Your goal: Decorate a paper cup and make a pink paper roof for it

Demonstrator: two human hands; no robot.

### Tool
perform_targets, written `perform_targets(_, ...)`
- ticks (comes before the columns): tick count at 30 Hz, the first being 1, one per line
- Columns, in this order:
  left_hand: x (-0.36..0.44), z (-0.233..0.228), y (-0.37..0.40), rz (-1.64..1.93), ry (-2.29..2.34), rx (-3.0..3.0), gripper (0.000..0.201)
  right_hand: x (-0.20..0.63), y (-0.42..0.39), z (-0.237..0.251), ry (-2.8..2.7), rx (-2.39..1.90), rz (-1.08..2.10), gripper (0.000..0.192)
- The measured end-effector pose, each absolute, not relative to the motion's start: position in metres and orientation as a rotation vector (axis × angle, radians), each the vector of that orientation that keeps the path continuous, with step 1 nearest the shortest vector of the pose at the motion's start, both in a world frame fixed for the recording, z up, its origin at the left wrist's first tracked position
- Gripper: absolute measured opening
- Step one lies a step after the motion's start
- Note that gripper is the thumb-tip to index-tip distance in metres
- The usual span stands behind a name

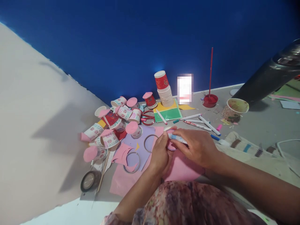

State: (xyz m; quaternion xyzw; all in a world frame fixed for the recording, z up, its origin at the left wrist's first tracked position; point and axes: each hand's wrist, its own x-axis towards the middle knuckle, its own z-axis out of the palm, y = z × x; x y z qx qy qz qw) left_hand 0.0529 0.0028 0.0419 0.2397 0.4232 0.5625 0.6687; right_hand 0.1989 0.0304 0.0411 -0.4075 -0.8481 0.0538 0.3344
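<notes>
My left hand (160,153) is closed around a round pink piece (172,146) with a purplish edge. Part of a white rim (167,128) shows just behind its fingertips; whether it belongs to the same object I cannot tell. In my right hand (199,145) is a slim white tube (177,138) with blue printing, pinched between thumb and fingers. Its tip meets the pink piece near the left thumb. Pink paper (185,167) and purple paper (146,131) lie beneath the hands. A grey ring (144,143) rests just left of my left hand.
Decorated paper cups (110,137) with pink discs crowd the left side. Behind stand a cup stack (166,93) and red-handled scissors (148,118). Several markers (197,122) lie beyond my right hand. A patterned cup (234,111), a black bottle (264,72) and a tape roll (90,181) flank the area.
</notes>
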Motion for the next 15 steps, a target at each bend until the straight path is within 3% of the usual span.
perform_targets(6,0.040,0.043,0.001,1.184,1.470,1.236,0.045,0.197,0.028,0.045,-2.164,-1.019,-0.074,0.027)
perform_targets(15,0.052,0.053,-0.002,1.279,1.301,1.248,0.044,0.202,0.035,0.049,-2.114,-1.052,-0.126,0.030)
